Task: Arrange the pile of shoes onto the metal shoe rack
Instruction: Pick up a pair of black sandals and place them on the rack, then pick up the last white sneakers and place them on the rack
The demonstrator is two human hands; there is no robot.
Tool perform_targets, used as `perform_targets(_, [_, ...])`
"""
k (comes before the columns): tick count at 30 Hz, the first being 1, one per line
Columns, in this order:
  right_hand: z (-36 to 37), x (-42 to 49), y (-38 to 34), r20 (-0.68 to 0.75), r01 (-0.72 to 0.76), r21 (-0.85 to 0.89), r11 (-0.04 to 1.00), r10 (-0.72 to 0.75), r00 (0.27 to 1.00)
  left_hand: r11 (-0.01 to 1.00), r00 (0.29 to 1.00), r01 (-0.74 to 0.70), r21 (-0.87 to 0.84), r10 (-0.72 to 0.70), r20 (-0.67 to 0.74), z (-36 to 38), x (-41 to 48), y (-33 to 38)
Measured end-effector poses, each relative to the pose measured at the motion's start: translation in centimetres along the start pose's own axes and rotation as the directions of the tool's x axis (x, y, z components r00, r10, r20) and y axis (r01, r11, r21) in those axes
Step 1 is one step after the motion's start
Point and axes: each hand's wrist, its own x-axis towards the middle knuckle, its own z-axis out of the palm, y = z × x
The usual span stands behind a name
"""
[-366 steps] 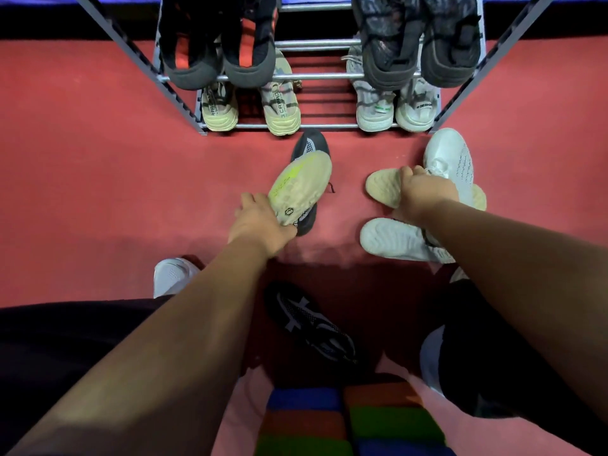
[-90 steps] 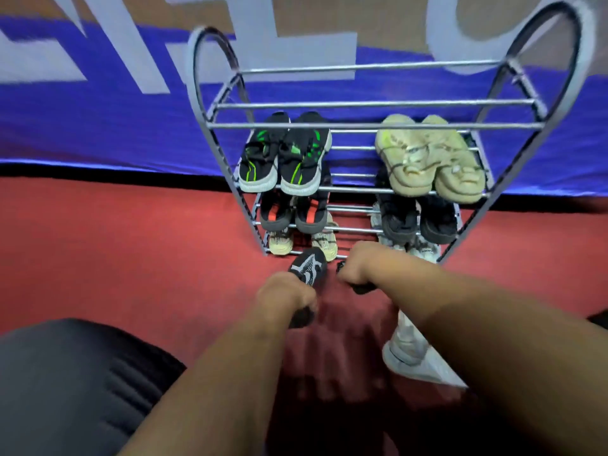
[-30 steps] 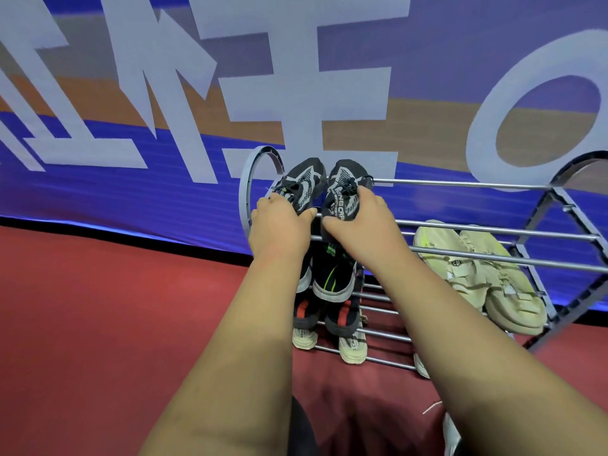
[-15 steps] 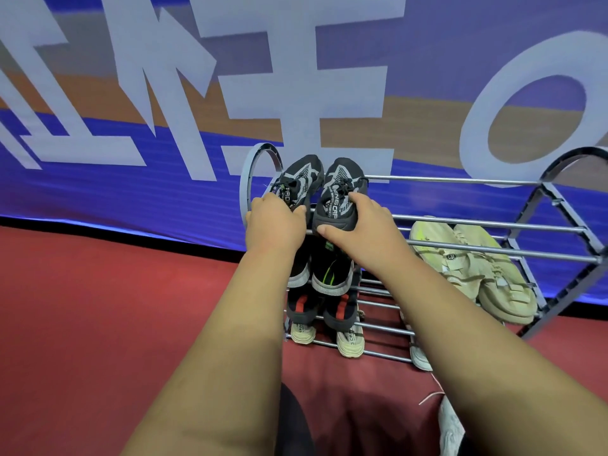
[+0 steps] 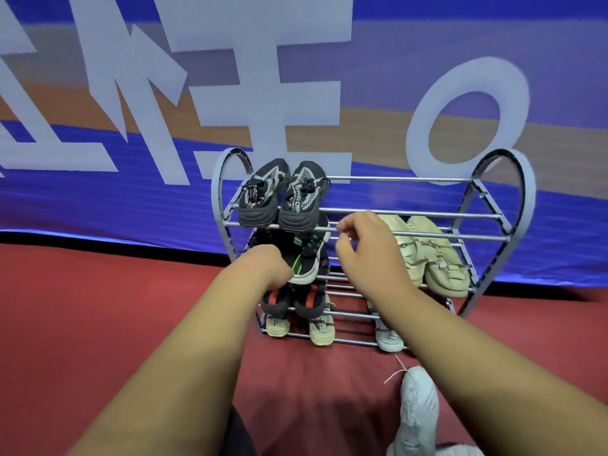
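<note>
Black shoes (image 5: 283, 195), one pair, sit on the top tier of the rack (image 5: 527, 195), at its left end. Right hand (image 5: 365, 255): loosely curled, empty, before the rack's top front bar. Left hand (image 5: 266, 268): before the second tier, fingers hidden, grip undeterminable. White shoe (image 5: 418, 399): floor before rack.

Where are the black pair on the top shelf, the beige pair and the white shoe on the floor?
black pair (image 5: 301, 199): head view, one shoe's laced upper.
beige pair (image 5: 441, 261): head view, one shoe's upper.
white shoe (image 5: 419, 399): head view, upper.
</note>
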Motion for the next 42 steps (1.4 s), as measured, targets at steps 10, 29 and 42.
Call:
perform_targets(10, [-1.0, -9.9, 9.6, 0.314, -0.138, -0.287, 0.948, 0.229, 0.921, 0.976, 0.838, -0.197, 0.090, 0.120, 0.533, 17.7, 0.5, 6.2])
perform_targets(29, [5.1, -28.3, 27.3, 0.439, -0.821, -0.486, 0.301, 0.896, 0.069, 0.849, 0.831, 0.148, -0.507, 0.171, 0.529, 48.3, -2.2, 2.6])
perform_targets(42, [5.2, -28.2, 28.7, 0.308, -0.939, -0.284, 0.192, 0.946, 0.100, 0.896, 0.770, -0.425, -0.128, 0.432, 0.469, 50.1, -0.9, 4.4])
